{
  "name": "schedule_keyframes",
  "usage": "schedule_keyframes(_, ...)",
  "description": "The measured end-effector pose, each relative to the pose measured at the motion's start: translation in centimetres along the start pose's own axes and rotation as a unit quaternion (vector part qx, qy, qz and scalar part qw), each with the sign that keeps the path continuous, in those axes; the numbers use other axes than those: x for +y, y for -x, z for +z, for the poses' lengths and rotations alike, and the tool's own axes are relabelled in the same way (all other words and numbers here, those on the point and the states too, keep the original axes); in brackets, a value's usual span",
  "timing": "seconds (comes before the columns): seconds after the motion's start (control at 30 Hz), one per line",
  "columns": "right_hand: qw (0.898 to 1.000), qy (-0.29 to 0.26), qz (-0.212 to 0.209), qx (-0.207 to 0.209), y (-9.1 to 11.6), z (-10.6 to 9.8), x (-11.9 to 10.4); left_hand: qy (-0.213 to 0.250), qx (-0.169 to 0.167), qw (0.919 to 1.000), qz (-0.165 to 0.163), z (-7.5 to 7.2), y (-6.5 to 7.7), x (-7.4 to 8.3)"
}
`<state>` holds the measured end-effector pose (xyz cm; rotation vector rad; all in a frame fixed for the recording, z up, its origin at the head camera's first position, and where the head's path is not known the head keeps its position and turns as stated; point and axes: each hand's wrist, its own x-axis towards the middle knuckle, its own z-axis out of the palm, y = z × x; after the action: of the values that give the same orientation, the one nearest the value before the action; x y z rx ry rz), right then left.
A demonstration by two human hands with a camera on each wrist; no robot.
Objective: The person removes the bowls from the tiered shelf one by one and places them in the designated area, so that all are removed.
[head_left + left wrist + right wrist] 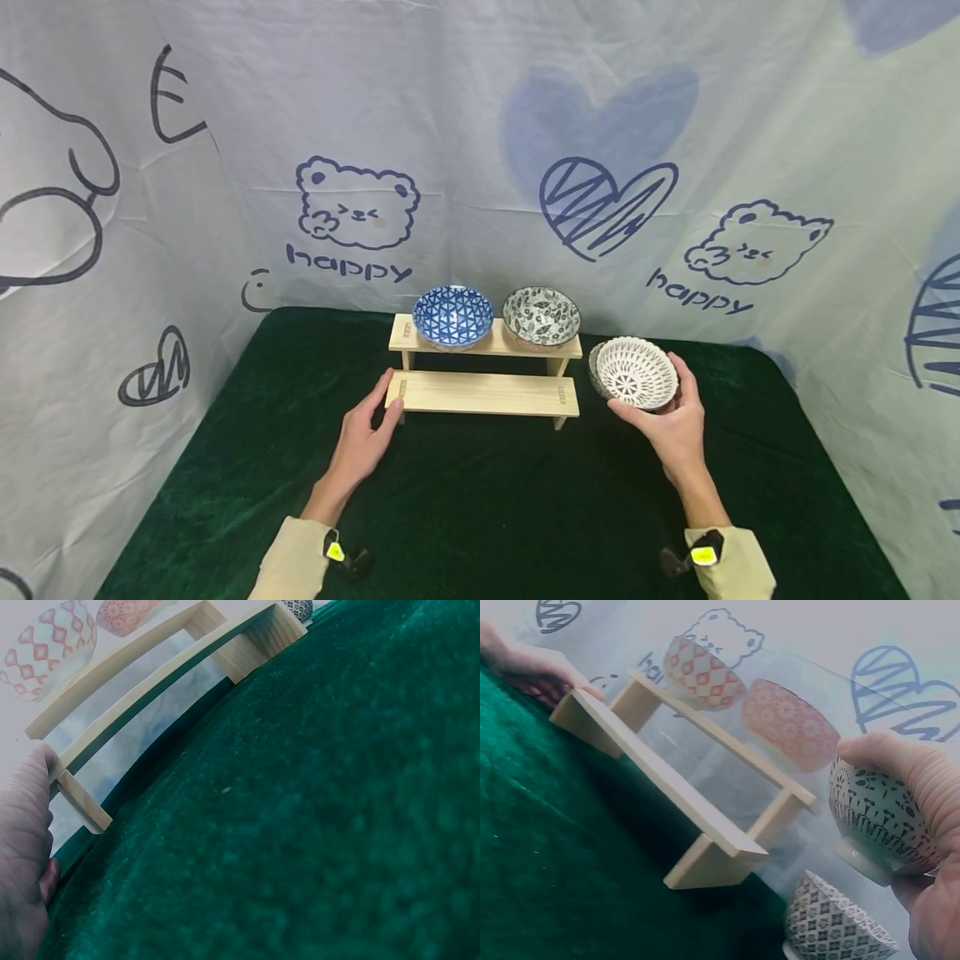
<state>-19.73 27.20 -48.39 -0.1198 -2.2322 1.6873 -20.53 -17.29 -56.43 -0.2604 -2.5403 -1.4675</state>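
Note:
My right hand (681,427) grips a white bowl (636,373) with a dark dash pattern, thumb and fingers at its sides. In the right wrist view this bowl is raised above a second bowl (832,922) with a dark diamond pattern, which stands right of a two-step wooden stand (483,393). My left hand (362,442) holds the left end of the stand's lower board between thumb and fingers. On the upper board sit a blue-patterned bowl (453,317) at left and a bowl with a dark leaf pattern (542,317) at right.
Dark green velvet cloth (480,508) covers the table under everything. A pale fabric backdrop (465,150) with drawn bears and hearts hangs close behind the stand and along both sides.

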Motion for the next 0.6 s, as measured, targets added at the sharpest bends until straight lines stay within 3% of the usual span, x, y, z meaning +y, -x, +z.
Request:
schedule_keyframes(0.37,0.999,0.009,0.007,0.037,-1.8,-1.8,0.8,0.000,-0.002,1.0000,-0.004,-0.1,0.1,-0.1)
schedule_keyframes(0.6,0.997,-0.020,0.018,0.074,-2.8,-3.7,1.7,0.002,0.002,1.0000,0.002,0.0,0.0,0.0)
